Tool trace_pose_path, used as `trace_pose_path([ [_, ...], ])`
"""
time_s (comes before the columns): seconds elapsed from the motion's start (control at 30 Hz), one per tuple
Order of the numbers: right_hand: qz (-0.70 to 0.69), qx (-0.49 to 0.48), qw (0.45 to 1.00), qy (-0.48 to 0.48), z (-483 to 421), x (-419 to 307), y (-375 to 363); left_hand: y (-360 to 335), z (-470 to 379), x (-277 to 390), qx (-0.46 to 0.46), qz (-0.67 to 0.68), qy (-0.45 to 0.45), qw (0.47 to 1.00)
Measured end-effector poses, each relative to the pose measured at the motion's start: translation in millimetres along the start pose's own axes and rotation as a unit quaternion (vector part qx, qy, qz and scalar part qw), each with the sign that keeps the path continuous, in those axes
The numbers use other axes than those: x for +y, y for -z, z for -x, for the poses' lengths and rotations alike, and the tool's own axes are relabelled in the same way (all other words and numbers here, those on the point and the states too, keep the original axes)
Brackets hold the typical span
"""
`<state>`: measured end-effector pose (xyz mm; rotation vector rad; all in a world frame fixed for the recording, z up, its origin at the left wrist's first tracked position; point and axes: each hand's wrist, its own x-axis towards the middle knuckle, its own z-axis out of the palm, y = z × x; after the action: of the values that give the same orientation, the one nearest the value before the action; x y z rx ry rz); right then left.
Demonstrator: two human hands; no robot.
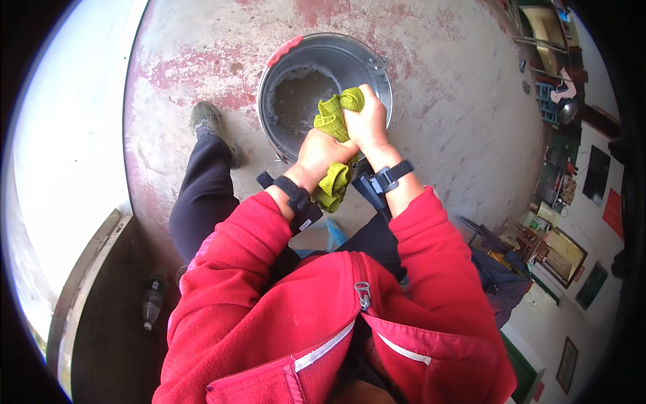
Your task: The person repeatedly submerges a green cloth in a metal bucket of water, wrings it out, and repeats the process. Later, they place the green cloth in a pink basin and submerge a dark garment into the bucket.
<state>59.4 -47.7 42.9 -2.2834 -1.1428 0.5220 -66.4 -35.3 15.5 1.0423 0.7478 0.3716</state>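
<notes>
A yellow-green cloth [330, 117] is bunched up in both my hands over the near right rim of a metal bucket [356, 70]. My left hand [323, 151] grips its lower part, and a loose fold hangs below that fist. Higher up, my right hand [367, 121] is closed around the upper part, with a bulge of cloth showing beside the thumb. Cloudy water [305, 98] with a ring of foam lies in the bucket. A red grip [284, 50] sits on the handle along the far left rim.
Worn concrete floor [454, 101] with red paint patches surrounds the bucket. My shoe [207, 118] stands left of it. A plastic bottle [152, 303] lies at lower left by a door frame. Far right, a blue plastic stool [546, 102] and a dark cloth bag or garment [497, 283] are visible.
</notes>
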Motion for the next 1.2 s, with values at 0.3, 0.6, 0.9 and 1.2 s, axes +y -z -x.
trace_pose_path([
  [0.3, -0.147, -0.168, 0.975, -0.002, 8, -24, 42, 10, 18, 38, -0.07, 0.274, 0.11, 0.953],
  [0.6, -0.432, -0.316, 0.843, -0.059, -17, -44, 121, -7, 32, 99, -0.255, 0.552, 0.175, 0.775],
  [0.9, -0.55, -0.4, 0.732, -0.047, -24, -31, 111, -12, 18, 79, -0.291, 0.476, 0.216, 0.801],
  [1.2, -0.253, -0.27, 0.928, 0.045, -27, -8, 89, -19, 5, 60, -0.23, 0.259, 0.123, 0.93],
])
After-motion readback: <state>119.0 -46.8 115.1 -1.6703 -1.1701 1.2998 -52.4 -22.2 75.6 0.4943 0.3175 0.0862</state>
